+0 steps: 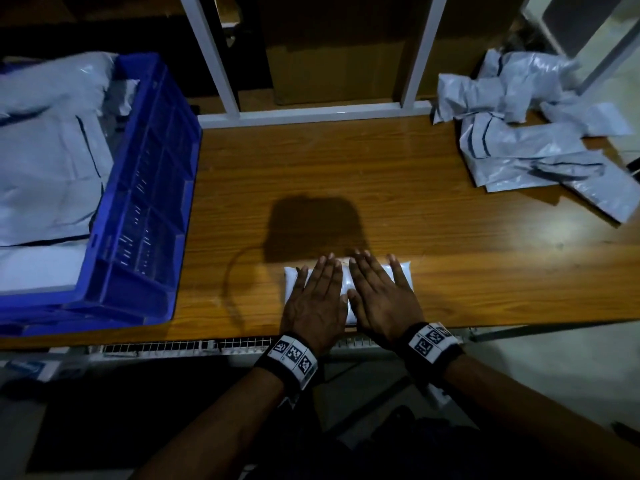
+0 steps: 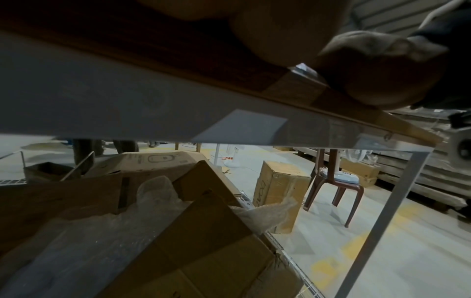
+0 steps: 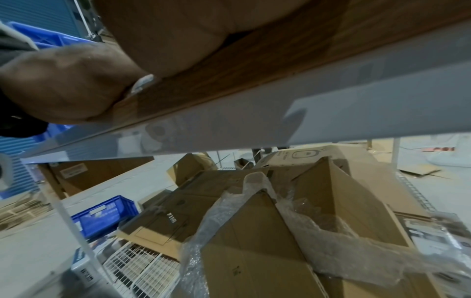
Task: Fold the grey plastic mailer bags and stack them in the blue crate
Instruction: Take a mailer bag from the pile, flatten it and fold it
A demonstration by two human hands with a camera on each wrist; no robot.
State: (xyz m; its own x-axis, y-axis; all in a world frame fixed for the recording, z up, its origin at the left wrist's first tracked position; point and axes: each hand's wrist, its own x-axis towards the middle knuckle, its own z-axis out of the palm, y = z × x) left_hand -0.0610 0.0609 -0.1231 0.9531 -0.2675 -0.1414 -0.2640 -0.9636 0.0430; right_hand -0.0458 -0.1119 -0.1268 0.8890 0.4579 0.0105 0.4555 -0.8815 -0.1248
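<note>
A folded grey mailer bag (image 1: pixel 403 275) lies near the front edge of the wooden table (image 1: pixel 346 174). My left hand (image 1: pixel 317 294) and my right hand (image 1: pixel 381 292) lie side by side, flat on top of it with straight fingers, pressing it down. The blue crate (image 1: pixel 152 188) stands at the table's left end and holds several flat grey mailer bags (image 1: pixel 45 161). A loose heap of unfolded grey mailers (image 1: pixel 530 136) lies at the back right. Both wrist views look under the table, showing only the heels of the hands on its edge.
A white metal frame (image 1: pixel 311 114) runs along the back of the table. Under the table are open cardboard boxes (image 3: pixel 280 231) with bubble wrap, a wire rack, another blue crate (image 3: pixel 104 217) and a brown plastic chair (image 2: pixel 336 187).
</note>
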